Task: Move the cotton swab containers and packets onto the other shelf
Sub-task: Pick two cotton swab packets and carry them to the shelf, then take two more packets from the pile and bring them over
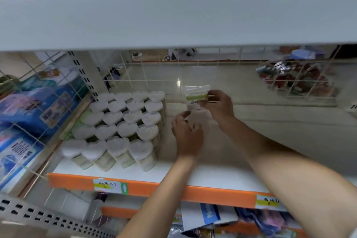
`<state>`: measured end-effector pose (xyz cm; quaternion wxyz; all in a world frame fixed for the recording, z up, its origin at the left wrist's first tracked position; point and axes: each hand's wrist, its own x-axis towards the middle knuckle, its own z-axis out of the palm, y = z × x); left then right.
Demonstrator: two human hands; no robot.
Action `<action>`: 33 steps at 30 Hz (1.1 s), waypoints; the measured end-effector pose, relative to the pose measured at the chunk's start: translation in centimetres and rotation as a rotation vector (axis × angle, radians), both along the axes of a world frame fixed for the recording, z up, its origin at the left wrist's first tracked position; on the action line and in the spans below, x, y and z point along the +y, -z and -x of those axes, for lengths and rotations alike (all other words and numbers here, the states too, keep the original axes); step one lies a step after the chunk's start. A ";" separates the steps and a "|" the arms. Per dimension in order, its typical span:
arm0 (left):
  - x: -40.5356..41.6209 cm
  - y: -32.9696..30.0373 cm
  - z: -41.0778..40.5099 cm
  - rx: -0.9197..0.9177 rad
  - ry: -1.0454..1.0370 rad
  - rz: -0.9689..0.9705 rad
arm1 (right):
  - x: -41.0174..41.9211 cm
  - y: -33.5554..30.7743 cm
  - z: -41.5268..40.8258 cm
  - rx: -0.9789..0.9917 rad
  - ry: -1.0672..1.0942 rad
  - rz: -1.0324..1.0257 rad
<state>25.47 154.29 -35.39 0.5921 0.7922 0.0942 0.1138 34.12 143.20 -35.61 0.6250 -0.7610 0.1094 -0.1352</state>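
Note:
Several heart-shaped cotton swab containers (123,127) with white lids stand packed in rows on the left part of the white shelf (212,177). My right hand (218,105) holds a small clear cotton swab packet (196,94) with a green-yellow label, upright, just right of the containers and above the shelf. My left hand (188,135) is below and left of the packet, fingers curled and apart, holding nothing that I can see; its fingertips come close to the packet's lower edge.
A wire grid (146,75) backs the shelf, and another grid panel (48,102) at the left fences off blue packs. A white upper shelf (173,15) overhangs. The shelf's orange front edge (154,187) carries price labels. Packaged goods lie on the shelf below.

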 end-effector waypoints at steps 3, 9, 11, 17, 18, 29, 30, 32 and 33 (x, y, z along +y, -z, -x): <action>0.6 0.7 0.8 -0.015 0.032 0.010 | 0.5 0.7 -0.4 0.063 0.110 0.030; 0.8 1.1 1.3 -0.001 0.065 0.029 | 1.0 0.5 0.0 0.111 0.188 0.033; 0.7 1.0 1.4 0.006 0.076 0.047 | 0.9 -0.1 0.5 0.181 0.179 -0.011; -1.4 -0.9 1.4 0.067 0.163 0.098 | -1.8 -2.1 5.2 0.335 0.047 -0.090; -2.0 -1.2 1.6 0.072 0.179 0.097 | -2.9 -2.1 6.4 0.331 0.060 -0.121; -11.9 -3.0 5.1 0.182 0.525 0.062 | -13.5 -3.0 18.5 0.358 0.313 -0.095; -13.3 -3.4 5.8 0.190 0.566 0.032 | -14.5 -3.0 19.6 0.340 0.336 -0.117; -15.9 -3.9 7.3 0.211 0.646 -0.034 | -16.6 -3.2 22.0 0.317 0.383 -0.145; -17.1 -4.1 8.1 0.216 0.694 -0.068 | -17.6 -3.2 23.1 0.315 0.409 -0.147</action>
